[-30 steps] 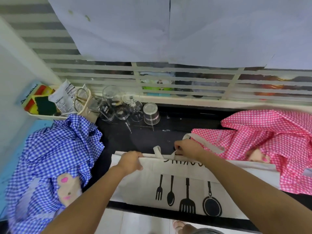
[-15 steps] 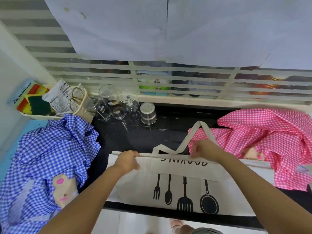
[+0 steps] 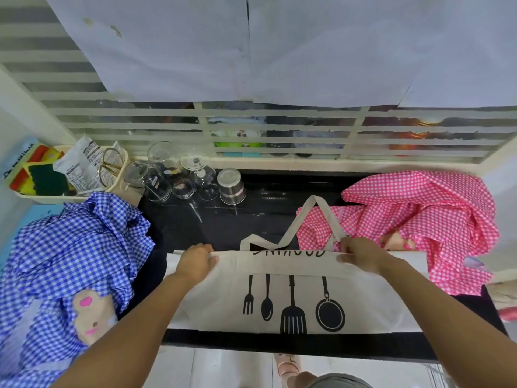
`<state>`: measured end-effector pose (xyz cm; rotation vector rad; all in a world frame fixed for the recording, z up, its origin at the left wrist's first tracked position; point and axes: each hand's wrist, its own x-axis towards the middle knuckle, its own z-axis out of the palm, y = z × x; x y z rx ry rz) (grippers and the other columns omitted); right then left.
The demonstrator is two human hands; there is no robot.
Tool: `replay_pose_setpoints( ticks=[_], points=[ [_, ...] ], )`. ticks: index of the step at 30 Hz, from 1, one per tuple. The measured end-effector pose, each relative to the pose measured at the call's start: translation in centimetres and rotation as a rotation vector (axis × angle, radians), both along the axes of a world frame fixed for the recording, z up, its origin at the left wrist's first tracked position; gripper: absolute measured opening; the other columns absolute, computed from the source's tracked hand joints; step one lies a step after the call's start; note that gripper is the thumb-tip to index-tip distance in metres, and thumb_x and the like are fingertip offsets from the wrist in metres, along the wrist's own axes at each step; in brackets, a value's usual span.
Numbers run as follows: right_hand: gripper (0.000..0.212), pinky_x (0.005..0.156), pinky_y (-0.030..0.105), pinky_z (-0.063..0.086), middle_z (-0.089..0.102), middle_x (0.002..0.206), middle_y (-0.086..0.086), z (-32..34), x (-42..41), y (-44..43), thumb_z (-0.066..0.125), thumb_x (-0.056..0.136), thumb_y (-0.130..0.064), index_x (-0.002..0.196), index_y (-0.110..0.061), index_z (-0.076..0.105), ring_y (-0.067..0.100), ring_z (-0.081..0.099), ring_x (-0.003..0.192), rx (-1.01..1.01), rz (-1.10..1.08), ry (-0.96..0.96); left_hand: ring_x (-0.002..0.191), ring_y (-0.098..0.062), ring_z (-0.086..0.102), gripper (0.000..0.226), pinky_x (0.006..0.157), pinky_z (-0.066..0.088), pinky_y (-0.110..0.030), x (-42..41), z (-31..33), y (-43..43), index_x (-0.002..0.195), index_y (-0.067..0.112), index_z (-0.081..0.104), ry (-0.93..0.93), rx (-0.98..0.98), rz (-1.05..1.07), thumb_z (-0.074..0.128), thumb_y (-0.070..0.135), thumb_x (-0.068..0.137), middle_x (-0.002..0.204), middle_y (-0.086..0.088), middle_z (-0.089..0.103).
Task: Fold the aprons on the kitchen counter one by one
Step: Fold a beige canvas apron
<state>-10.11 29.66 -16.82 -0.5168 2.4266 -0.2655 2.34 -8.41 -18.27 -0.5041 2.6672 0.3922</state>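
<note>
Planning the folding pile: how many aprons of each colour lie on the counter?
Cream apron: 1
Blue checked apron: 1
Pink checked apron: 1
Total: 3
Cloth at the right edge is cut off, not counted.

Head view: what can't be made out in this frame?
- Printed word on the cream apron: head view, fold cuts off the letters.
- Blue checked apron: head view, left and bottom edges cut it off.
- Left hand: head view, fingertips curled behind the fold.
- Pink checked apron: head view, cream apron and right hand cover part.
</note>
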Motion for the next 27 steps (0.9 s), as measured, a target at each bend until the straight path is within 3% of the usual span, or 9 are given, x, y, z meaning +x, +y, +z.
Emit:
replay_pose_setpoints(
  ticks=[7,10,12,15,18,20,22,24,27],
  points=[
    [0.018,0.061,0.030,0.032,0.057,0.076,0.002,-1.2,1.7,1.0,0.060,0.092,-0.025,0.079,-0.015,0.053,0.020,0.053,0.073,-0.148,-0.150,0.124,0.118,-0.023,0.045,0.028,0.103,0.031,-0.039,-0.3,0.0,0.4,0.119,0.020,0.058,-0.022,-0.173,0.007,0.044,0.032,0.098,0.121,-0.003,0.056],
    [0.021,0.062,0.030,0.028,0.050,0.073,0.000,-1.5,1.8,0.6,0.053,0.096,-0.024,0.078,-0.017,0.046,0.021,0.050,0.075,-0.117,-0.137,0.171,0.115,-0.022,0.048,0.025,0.102,0.031,-0.038,0.2,-0.3,0.9,0.118,0.020,0.057,0.010,-0.225,0.027,0.043,0.023,0.097,0.119,-0.002,0.057],
    [0.024,0.063,0.030,0.028,0.048,0.070,-0.003,-1.4,1.8,-0.1,0.052,0.097,-0.027,0.076,-0.019,0.045,0.022,0.052,0.077,-0.067,-0.156,0.187,0.115,-0.026,0.049,0.031,0.103,0.030,-0.041,0.7,-0.4,1.5,0.121,0.016,0.054,0.112,-0.236,0.054,0.048,0.008,0.091,0.121,-0.006,0.055],
    [0.021,0.080,0.039,0.039,0.061,0.092,0.010,-1.7,2.1,-0.8,0.066,0.087,-0.025,0.096,-0.008,0.060,0.032,0.056,0.091,0.026,-0.220,0.431,0.100,-0.035,0.057,0.038,0.091,0.041,-0.047,1.9,-0.3,3.2,0.112,0.007,0.061,0.437,-0.122,-0.015,0.063,-0.005,0.077,0.108,-0.014,0.059],
    [0.025,0.076,0.047,0.046,0.059,0.093,0.015,-1.8,4.3,-2.4,0.074,0.072,-0.003,0.095,-0.005,0.064,0.035,0.057,0.085,-0.009,-0.222,0.647,0.102,-0.026,0.059,0.034,0.089,0.046,-0.041,4.2,-1.2,6.3,0.115,0.014,0.062,0.442,-0.016,-0.319,0.068,0.019,0.081,0.110,-0.005,0.061],
    [0.031,0.082,0.045,0.050,0.062,0.105,0.016,-1.7,7.5,-4.7,0.067,0.075,0.007,0.103,-0.004,0.065,0.034,0.061,0.094,-0.159,-0.139,0.596,0.114,-0.022,0.056,0.043,0.097,0.043,-0.041,6.0,-2.1,8.2,0.121,0.015,0.059,0.358,0.019,-0.347,0.063,0.035,0.084,0.122,-0.004,0.058],
    [0.038,0.102,0.041,0.042,0.055,0.130,0.015,-2.2,11.5,-7.2,0.059,0.086,-0.001,0.124,-0.006,0.058,0.031,0.055,0.117,-0.262,-0.073,0.458,0.116,-0.022,0.056,0.048,0.097,0.046,-0.043,7.1,-2.8,9.3,0.123,0.014,0.058,0.322,0.007,-0.297,0.065,0.037,0.082,0.125,-0.005,0.058],
    [0.043,0.110,0.038,0.031,0.046,0.143,0.009,-3.9,15.8,-8.9,0.049,0.094,-0.017,0.136,-0.013,0.048,0.028,0.047,0.129,-0.279,0.000,0.403,0.115,-0.025,0.058,0.048,0.093,0.048,-0.048,7.6,-2.9,10.3,0.125,0.013,0.056,0.316,0.005,-0.250,0.065,0.034,0.083,0.126,-0.007,0.058],
    [0.049,0.117,0.043,0.020,0.038,0.150,0.003,-6.5,19.7,-9.3,0.031,0.098,-0.039,0.145,-0.025,0.035,0.025,0.033,0.138,-0.191,0.032,0.409,0.128,-0.024,0.050,0.048,0.098,0.041,-0.056,8.7,-3.0,10.6,0.137,0.016,0.042,0.263,-0.039,-0.227,0.030,0.040,0.097,0.138,-0.006,0.053]
  ],
)
